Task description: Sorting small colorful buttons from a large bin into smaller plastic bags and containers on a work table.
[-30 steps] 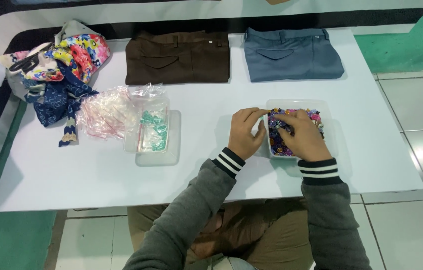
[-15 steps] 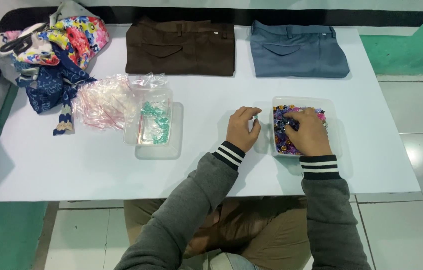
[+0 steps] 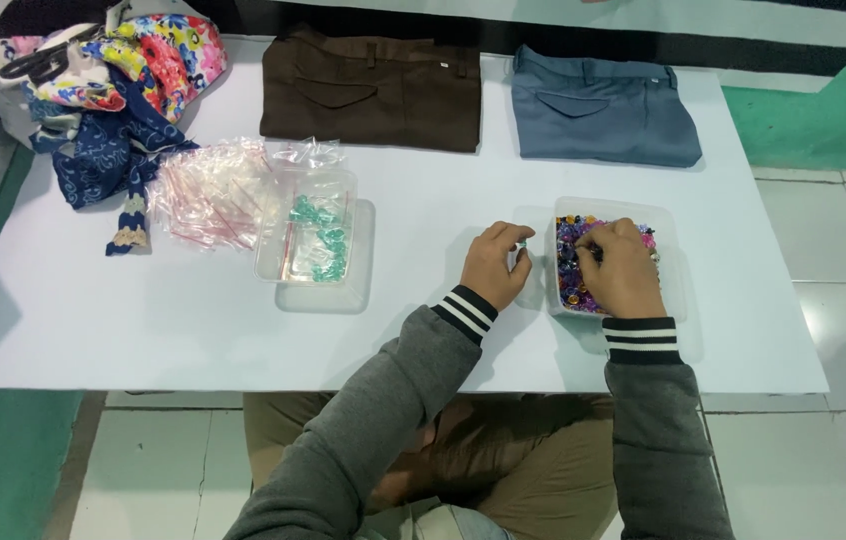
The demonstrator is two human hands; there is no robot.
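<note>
My right hand (image 3: 624, 270) covers the clear tub (image 3: 670, 262) of coloured beads (image 3: 571, 282) at the white table's (image 3: 143, 330) right, fingers curled, grasp hidden. My left hand (image 3: 494, 264) pinches something tiny, indistinct, just beside the tub.

Bright, even overhead light, no hard glare. White bench (image 3: 143, 330) evenly lit, close to blown out but detail holds. Soft short shadows: under the clear tub (image 3: 308, 240) toward 5 o'clock, beside the bead tray (image 3: 668, 260) toward 4 o'clock. Faint sheen on the floor tiles (image 3: 833, 330) at 3 o'clock. Focus sharp in the centre, slight softness and mild wide-angle bend at the edges. No motion blur on either hand.
</note>
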